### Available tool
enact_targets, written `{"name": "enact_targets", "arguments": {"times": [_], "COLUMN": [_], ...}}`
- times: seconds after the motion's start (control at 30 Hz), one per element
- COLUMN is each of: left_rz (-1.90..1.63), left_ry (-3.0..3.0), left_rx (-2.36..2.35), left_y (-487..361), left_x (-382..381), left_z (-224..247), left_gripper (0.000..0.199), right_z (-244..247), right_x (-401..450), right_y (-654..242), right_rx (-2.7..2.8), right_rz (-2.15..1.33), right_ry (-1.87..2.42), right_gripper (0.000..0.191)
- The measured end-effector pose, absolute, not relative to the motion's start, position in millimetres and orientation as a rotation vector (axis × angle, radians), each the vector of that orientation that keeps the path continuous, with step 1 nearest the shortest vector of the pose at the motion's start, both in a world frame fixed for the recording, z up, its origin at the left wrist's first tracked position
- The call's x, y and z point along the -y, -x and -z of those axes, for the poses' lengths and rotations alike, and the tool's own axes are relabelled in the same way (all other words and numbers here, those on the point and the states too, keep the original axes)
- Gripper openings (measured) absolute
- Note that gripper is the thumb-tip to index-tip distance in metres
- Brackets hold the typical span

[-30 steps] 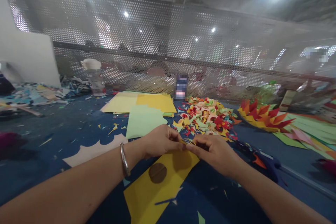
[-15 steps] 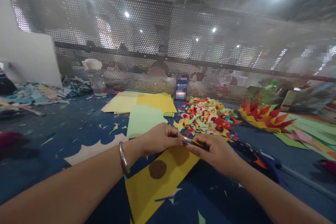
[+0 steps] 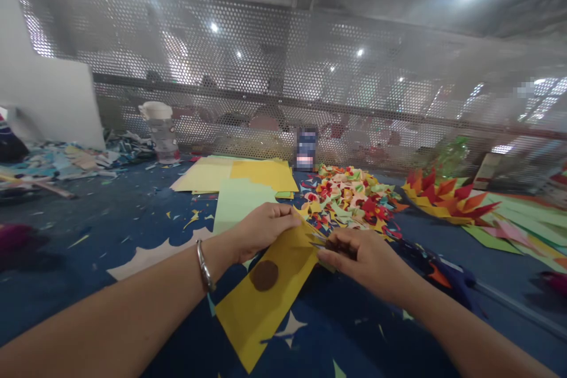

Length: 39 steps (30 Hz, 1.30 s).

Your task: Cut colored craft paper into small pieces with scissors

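Observation:
My left hand (image 3: 268,227) pinches the upper end of a yellow paper sheet (image 3: 279,301), which slants down toward me. A dark brown round spot (image 3: 264,275) shows on its face. In my right hand (image 3: 363,257) is a pair of small metal scissors (image 3: 319,241); their blades point left at the sheet's upper right edge, slightly parted. The fingers hide the scissors' handles. Beneath the sheet's lower part lies a pale star-shaped scrap (image 3: 291,329) on the dark blue tabletop (image 3: 367,336).
Stacked yellow sheets (image 3: 263,176) and a pale green sheet (image 3: 241,204) lie ahead. Behind my right hand is a heap of cut scraps (image 3: 354,195). Red and yellow folded paper (image 3: 447,198), a glue gun (image 3: 456,280) and a cup (image 3: 162,133) stand or lie further out.
The scissors have drawn back slightly to the right and their blades now show apart. My left hand has moved a little left and up, and the yellow sheet has turned steeper.

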<state>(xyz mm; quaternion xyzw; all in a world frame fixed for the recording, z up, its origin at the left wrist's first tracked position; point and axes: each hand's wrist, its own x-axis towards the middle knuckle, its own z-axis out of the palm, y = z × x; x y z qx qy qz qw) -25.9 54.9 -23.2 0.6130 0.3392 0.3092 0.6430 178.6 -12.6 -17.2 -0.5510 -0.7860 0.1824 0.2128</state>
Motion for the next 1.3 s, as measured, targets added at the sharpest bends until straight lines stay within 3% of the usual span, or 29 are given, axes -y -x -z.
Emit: {"name": "enact_targets", "arguments": {"times": [0.37, 0.83, 1.07, 1.17, 1.3], "left_rz": [-1.104, -1.552, -1.828, -1.741, -1.224], "left_ry": [-1.330, -0.967, -0.820, -0.814, -0.977], "left_rx": [-0.794, -0.334, -0.519, -0.649, -0.793], "left_y": [29, 32, 49, 61, 69], "left_x": [-63, -65, -88, -97, -92], "left_z": [21, 3, -1, -4, -11], "left_gripper": [0.022, 0.005, 0.012, 0.011, 0.008], "right_z": [10, 5, 11, 12, 9], "right_x": [31, 42, 45, 47, 49], "right_y": [-170, -163, -164, -165, -165], "right_rx": [2.452, 2.532, 2.604, 2.638, 2.675], "right_rz": [-0.370, -0.317, -0.249, -0.203, -0.165], "right_ry": [1.572, 1.547, 1.492, 1.448, 1.408], "right_gripper": [0.030, 0.021, 0.021, 0.025, 0.032]}}
